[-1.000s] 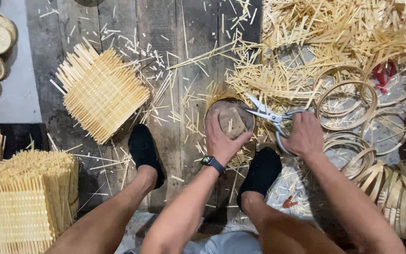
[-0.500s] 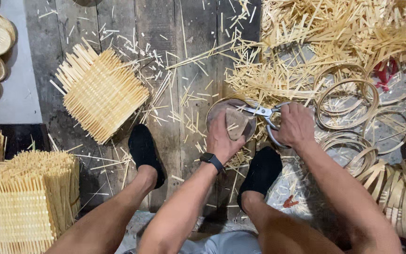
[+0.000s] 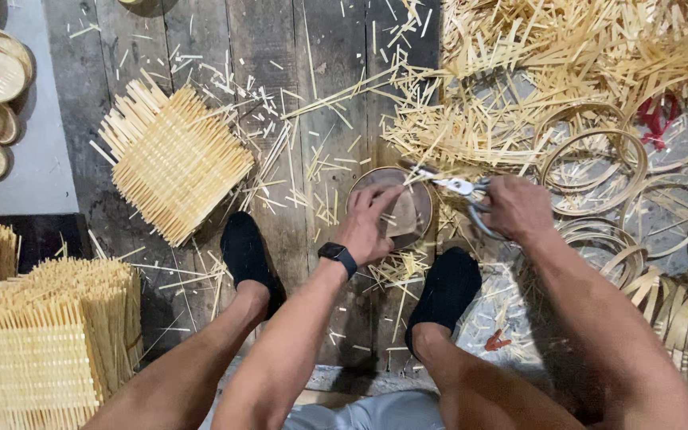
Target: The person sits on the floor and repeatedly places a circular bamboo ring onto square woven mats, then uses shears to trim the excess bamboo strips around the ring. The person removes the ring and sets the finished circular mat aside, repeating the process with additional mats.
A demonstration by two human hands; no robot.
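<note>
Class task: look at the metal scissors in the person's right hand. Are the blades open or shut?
Nearly shut: the silver metal scissors in the right hand show blades lying almost together at the round woven bamboo tray's rim.

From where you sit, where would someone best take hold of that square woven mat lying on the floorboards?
Probably by a corner of the square woven mat, coming from its near side by the left foot. It lies flat on the planks, so only the edges offer purchase; loose strip ends stick out all round, so pinch the tight weave just inside them.
</note>
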